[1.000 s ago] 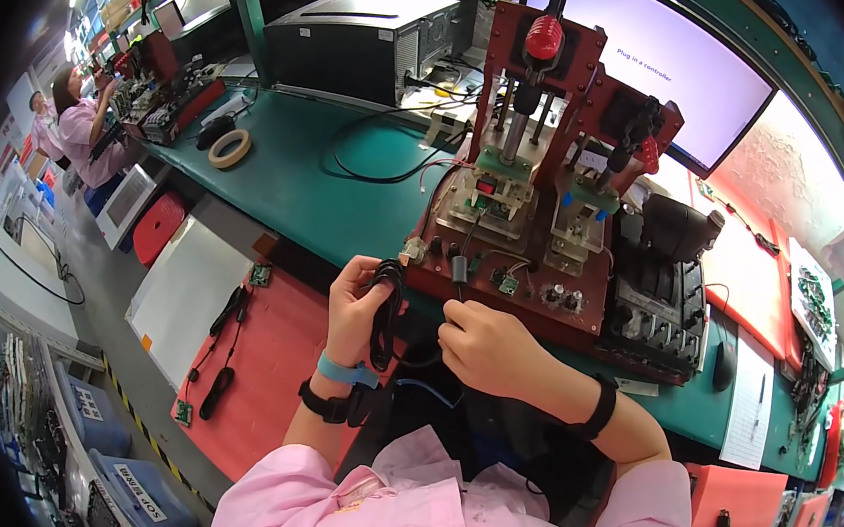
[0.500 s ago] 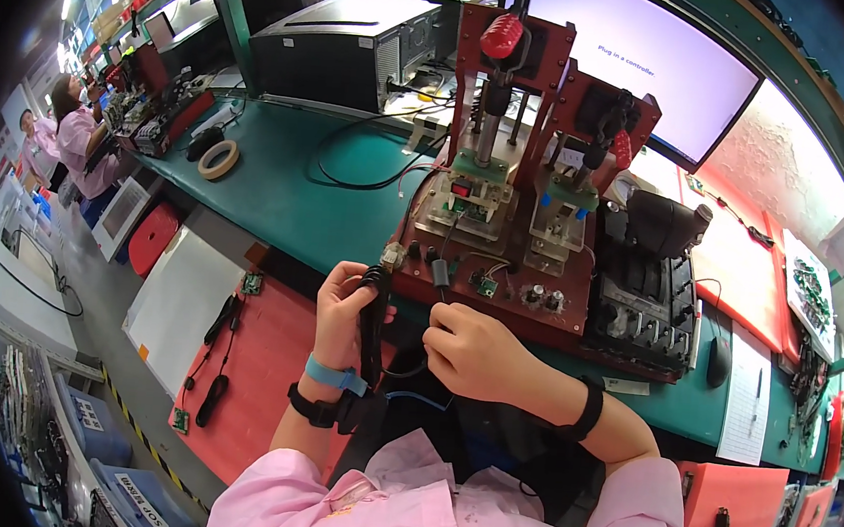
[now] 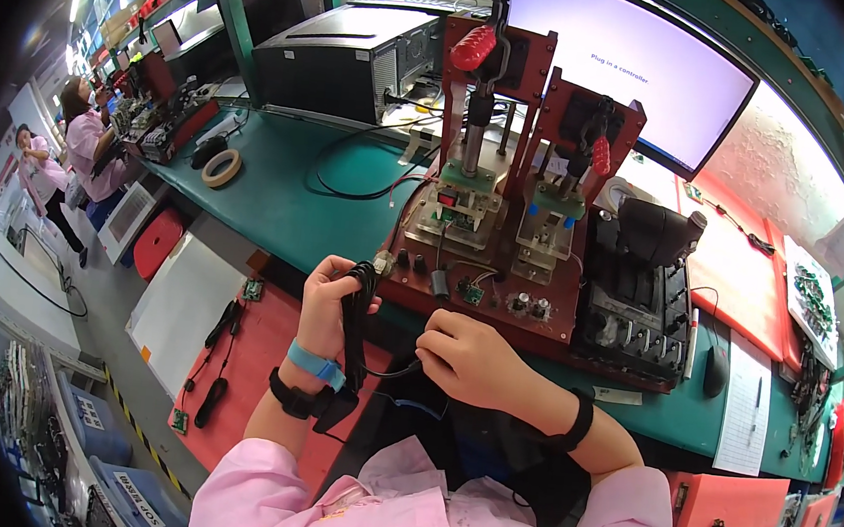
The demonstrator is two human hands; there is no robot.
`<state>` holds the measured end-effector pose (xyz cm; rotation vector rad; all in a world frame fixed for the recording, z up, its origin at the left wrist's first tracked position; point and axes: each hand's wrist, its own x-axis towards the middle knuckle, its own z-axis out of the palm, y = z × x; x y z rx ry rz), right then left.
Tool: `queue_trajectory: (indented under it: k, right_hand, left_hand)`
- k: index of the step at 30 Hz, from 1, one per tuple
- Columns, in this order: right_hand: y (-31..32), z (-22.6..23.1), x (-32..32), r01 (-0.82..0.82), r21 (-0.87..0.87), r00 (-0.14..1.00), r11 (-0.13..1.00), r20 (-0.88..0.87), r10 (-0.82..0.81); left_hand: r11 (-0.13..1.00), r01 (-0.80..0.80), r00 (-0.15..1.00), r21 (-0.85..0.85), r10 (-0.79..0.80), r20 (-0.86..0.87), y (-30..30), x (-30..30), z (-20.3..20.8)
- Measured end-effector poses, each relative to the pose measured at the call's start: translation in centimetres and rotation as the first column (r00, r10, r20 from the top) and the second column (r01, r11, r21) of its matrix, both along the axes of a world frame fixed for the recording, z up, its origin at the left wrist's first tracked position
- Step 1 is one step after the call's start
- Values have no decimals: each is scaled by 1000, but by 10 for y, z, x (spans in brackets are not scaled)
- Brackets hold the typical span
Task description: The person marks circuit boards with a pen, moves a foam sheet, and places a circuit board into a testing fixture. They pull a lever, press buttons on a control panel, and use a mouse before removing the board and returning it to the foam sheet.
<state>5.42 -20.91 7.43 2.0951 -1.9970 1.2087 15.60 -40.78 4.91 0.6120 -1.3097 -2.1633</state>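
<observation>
My left hand (image 3: 326, 305) is raised in front of the red fixture, its fingers wrapped round a bundle of looped black cable (image 3: 356, 330) that hangs down past the wrist. From the bundle's lower end a strand crosses to my right hand (image 3: 466, 360), whose fingers are pinched together on it. The fingertips hide the part of the cable they grip. Just beyond my hands stands the red test fixture (image 3: 550, 320) with two upright toggle clamps. A lead with a grey cylinder (image 3: 440, 282) hangs over its front, near my right hand.
A small green circuit board (image 3: 473, 293) lies on the fixture. Black equipment (image 3: 639, 313) and a mouse (image 3: 717, 368) stand to its right. A red foam sheet (image 3: 276, 381) at left holds cables with boards. Behind are a computer case (image 3: 344, 66) and a lit monitor (image 3: 640, 67). Co-workers stand far left.
My left hand and the cable bundle have shifted slightly left, and the bundle's loops look more spread. My right hand keeps its pinch, slightly lower. The whole view has shifted a little.
</observation>
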Motion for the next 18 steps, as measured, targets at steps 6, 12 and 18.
queue_trajectory:
  k: [6,12,18]
  right_hand:
    - [-14,17,-6,173,-80,980,982,-87,-180]
    - [-43,20,-29,294,-188,907,937,-256,-335]
    - [-66,11,-36,403,-126,825,906,-377,-420]
  left_hand:
    - [992,125,990,-3,-125,58,-5,8,8]
    - [989,121,989,-89,-111,100,-19,43,39]
    - [478,323,945,-817,-110,309,-33,14,69]
